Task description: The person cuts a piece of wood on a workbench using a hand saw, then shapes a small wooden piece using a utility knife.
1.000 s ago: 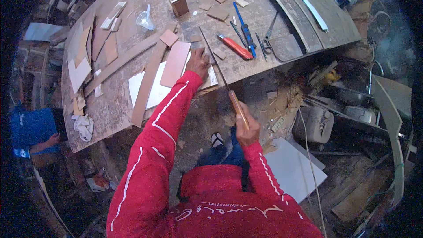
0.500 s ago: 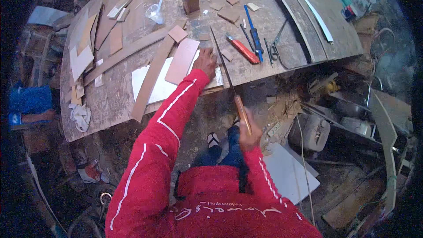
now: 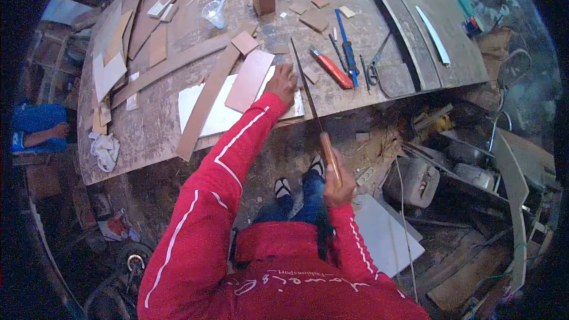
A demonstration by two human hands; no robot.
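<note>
My right hand (image 3: 340, 184) is wrapped round the wooden handle of a long, dark, tapered file (image 3: 305, 85). Its narrow blade points away from me, across the table's front edge and beside my left hand. At that edge, my left hand (image 3: 282, 86) presses down with bent fingers over the right end of a white sheet (image 3: 219, 120); whatever lies under the fingers is hidden. Left of this hand, a pinkish rectangular piece (image 3: 249, 80) and a long brown strip (image 3: 207, 104) lie across the sheet. A small pinkish square (image 3: 244, 42) rests at the strip's far end.
On the worktable (image 3: 154, 148) right of the file lie a red-handled cutter (image 3: 332, 68), a blue tool (image 3: 347, 47) and scissors (image 3: 374, 66). A plastic cup (image 3: 213, 15) and a brown block (image 3: 263, 3) stand farther back. Another person's arm (image 3: 44, 135) shows at far left.
The right hand and file have shifted slightly toward me and to the right in the picture. My left hand stays at the table edge. The whole view has moved a little.
</note>
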